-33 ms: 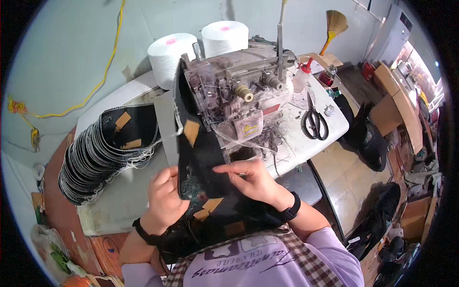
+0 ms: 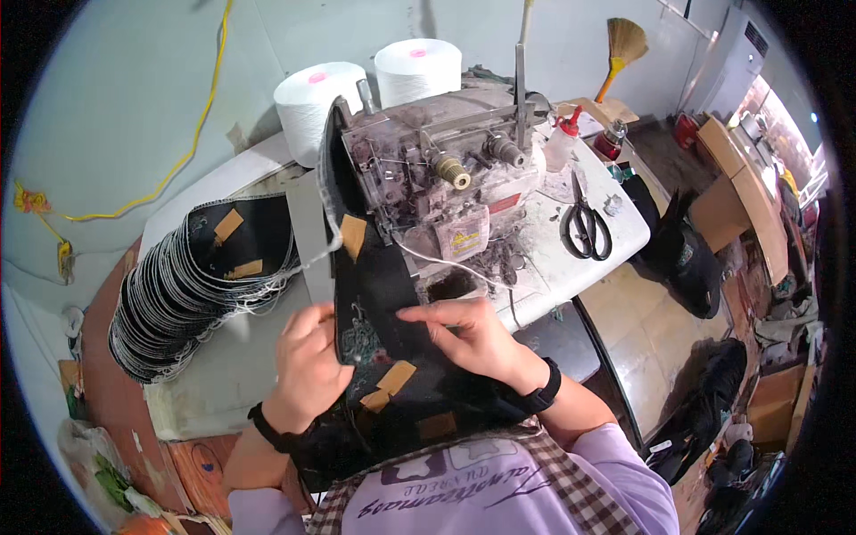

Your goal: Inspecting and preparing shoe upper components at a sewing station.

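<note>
A black fabric piece [image 2: 379, 290] with tan patches lies along the left side of the dusty sewing machine [image 2: 446, 169], one end rising beside it. My left hand [image 2: 312, 357] is closed on the left edge of this fabric, near a patch of green embroidery threads. On the fabric's right side rests my right hand [image 2: 468, 334], its index finger stretched out and its thumb apart. More black fabric with tan patches [image 2: 397, 379] spreads over my lap, below both hands. A pale strand [image 2: 332, 241] hangs along the fabric's edge by the machine.
Left of the machine leans a stack of black pieces [image 2: 192, 285] with white overcast edges. Two white thread cones [image 2: 417, 69] stand behind. Black scissors [image 2: 584, 227] and a red-capped bottle [image 2: 563, 143] are on the table's right. Black cloth [image 2: 687, 259] hangs beyond its edge.
The fabric by the machine has shifted slightly away from me, and its near part lies flatter, showing more embroidery. The pale strand has swung. Both hands stay nearly in place.
</note>
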Demonstrator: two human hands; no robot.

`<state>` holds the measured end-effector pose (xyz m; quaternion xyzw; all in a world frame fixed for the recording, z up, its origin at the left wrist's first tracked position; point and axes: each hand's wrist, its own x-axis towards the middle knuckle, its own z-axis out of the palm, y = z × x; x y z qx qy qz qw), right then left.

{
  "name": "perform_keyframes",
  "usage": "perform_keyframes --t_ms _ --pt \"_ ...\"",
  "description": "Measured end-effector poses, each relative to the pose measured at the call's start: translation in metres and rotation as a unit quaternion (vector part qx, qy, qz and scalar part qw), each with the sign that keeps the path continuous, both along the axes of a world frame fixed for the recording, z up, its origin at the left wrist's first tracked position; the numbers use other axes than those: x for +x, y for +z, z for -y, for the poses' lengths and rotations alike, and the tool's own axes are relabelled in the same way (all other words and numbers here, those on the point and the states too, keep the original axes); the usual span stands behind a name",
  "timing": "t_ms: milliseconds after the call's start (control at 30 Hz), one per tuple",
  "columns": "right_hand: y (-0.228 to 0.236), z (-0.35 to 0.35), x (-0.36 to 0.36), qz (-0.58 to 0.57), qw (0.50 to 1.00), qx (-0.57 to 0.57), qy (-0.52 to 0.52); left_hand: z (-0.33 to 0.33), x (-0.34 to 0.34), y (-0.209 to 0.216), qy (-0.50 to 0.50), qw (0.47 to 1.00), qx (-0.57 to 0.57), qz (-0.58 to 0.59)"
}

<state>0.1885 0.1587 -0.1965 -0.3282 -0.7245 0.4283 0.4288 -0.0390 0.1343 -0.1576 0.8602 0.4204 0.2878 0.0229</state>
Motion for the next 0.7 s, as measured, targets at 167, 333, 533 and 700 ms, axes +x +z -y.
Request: perform_keyframes --t_ms 167,333,533,700 --pt "0.001 0.007 -0.004 0.074 0.983 0.162 -0.046 -0.011 0.000 0.001 0.044 0.996 0.063 -0.053" --pt "0.000 0.009 -0.010 0.113 0.984 0.139 -0.028 0.009 0.001 0.006 0.018 0.846 -0.350 0.401" --pt "-0.039 -0.011 -0.011 0.062 0.958 0.248 -0.127 -0.018 0.000 0.002 -0.120 0.467 -0.520 0.705" --pt "-0.037 -0.019 -0.008 0.088 0.943 0.306 -0.099 -0.054 -0.012 -0.002 0.103 0.974 0.035 0.197"
